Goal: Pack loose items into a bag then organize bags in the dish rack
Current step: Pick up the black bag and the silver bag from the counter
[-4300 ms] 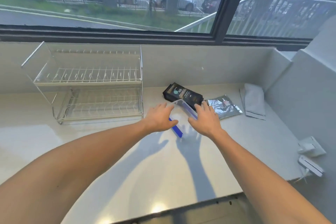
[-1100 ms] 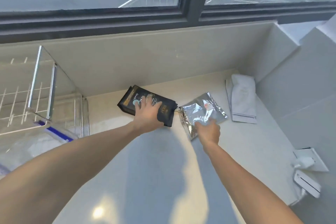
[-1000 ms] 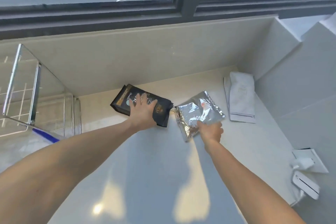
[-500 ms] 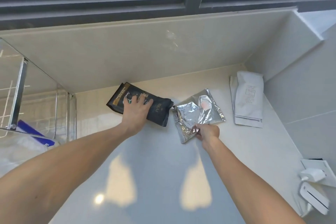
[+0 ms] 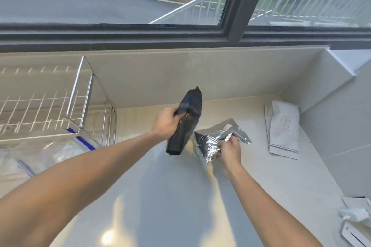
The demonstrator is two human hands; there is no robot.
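The place looked like a home kitchen: a pale, glossy stone countertop (image 5: 180,206) ran below a wide dark-framed window (image 5: 230,6) across the top of the frame, and a chrome wire dish rack (image 5: 76,106) stood at centre left.

Daylight through the window (image 5: 120,2) — bright, soft, even. Both arms throw diffuse grey shadows on the glossy table (image 5: 271,196), with warm glare patches between them and a small hot spot near the bottom edge. Foil pouch (image 5: 212,142) sparkles with specular highlights. Wide-angle bending at the edges — frame lines curve. Slight softness overall.
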